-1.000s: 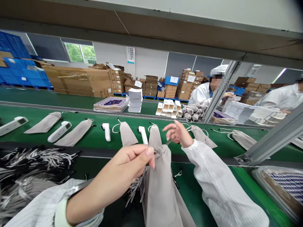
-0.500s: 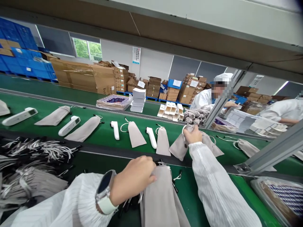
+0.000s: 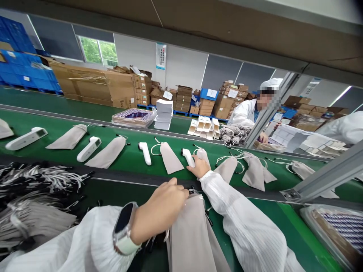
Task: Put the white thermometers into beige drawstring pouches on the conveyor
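Note:
My left hand (image 3: 163, 207), with a watch at the wrist, has its fingers curled over the mouth end of a grey drawstring pouch (image 3: 191, 234) on top of a pile in front of me. Its fingertips are partly hidden. My right hand (image 3: 200, 167) is at a white handheld thermometer (image 3: 187, 156) on the green belt, thumb and fingers closed about its handle end. Just behind that hand lies another grey pouch (image 3: 202, 154), partly covered. To the right are a pouch (image 3: 228, 168) and an overlapping pair of pouches (image 3: 253, 173).
More thermometers (image 3: 145, 154) and pouches (image 3: 171, 158) alternate leftward along the belt (image 3: 132, 173). A heap of pouches with cords (image 3: 36, 215) lies at left. A metal post (image 3: 317, 181) slants at right, near a plastic-wrapped tray (image 3: 334, 230). A co-worker (image 3: 245, 113) stands across the line.
My right hand has let go of a pouch and moved left to the thermometer. The belt items at left have shifted slightly right. My left hand stays at the pile.

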{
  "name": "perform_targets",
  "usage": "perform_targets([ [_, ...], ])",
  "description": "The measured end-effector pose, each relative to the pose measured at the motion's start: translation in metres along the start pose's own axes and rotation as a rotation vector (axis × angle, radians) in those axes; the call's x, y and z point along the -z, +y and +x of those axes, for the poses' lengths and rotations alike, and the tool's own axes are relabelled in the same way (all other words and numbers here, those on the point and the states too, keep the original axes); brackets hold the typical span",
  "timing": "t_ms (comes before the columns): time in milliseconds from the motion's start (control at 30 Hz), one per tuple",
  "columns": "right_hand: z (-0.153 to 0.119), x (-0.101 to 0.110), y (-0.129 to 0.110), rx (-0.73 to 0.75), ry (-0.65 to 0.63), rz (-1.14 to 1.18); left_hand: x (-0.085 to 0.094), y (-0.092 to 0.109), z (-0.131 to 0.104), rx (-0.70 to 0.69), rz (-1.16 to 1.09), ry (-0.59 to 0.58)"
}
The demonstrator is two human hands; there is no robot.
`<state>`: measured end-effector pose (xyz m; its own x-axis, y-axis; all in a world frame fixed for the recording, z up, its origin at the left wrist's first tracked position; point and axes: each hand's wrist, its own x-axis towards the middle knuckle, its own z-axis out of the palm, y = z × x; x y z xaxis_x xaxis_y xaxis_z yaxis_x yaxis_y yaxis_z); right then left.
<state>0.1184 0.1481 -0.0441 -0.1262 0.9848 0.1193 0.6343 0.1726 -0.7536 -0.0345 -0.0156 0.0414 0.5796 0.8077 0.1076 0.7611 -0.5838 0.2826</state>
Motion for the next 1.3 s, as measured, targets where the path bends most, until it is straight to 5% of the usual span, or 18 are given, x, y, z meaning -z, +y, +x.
perform_targets([
  [167, 0.006, 0.019, -0.002, -0.089, -0.123, 0.328, 0.024, 0.003, 0.0, -0.003, -0.425, -0.072],
  [300, -0.017, 0.045, -0.043, 0.044, -0.296, 0.719, 0.028, 0.008, 0.003, 0.088, -0.564, 0.036],
  [433, -0.046, 0.069, -0.082, 0.192, -0.443, 1.014, 0.024, 0.005, 0.007, 0.021, -0.638, 0.019],
  [733, -0.054, 0.085, -0.091, 0.226, -0.254, 1.087, 0.023, 0.001, 0.01, -0.014, -0.616, 0.086],
  [933, -0.061, 0.075, -0.091, 0.288, -0.626, 0.683, 0.022, -0.003, 0.012, 0.111, -0.588, 0.38],
  [1033, -0.069, 0.068, -0.094, 0.286, -0.753, 0.369, 0.023, -0.008, 0.012, 0.134, -0.557, 0.413],
  [1100, -0.068, 0.068, -0.092, 0.303, -0.568, 0.283, 0.028, -0.009, 0.008, 0.198, -0.505, 0.385],
  [1233, -0.044, 0.086, -0.068, 0.36, 0.256, 0.206, 0.051, -0.001, -0.01, 0.332, -0.491, 0.118],
  [1300, -0.03, 0.095, -0.054, 0.311, 0.375, 0.189, 0.063, 0.008, -0.019, 0.292, -0.617, -0.054],
])
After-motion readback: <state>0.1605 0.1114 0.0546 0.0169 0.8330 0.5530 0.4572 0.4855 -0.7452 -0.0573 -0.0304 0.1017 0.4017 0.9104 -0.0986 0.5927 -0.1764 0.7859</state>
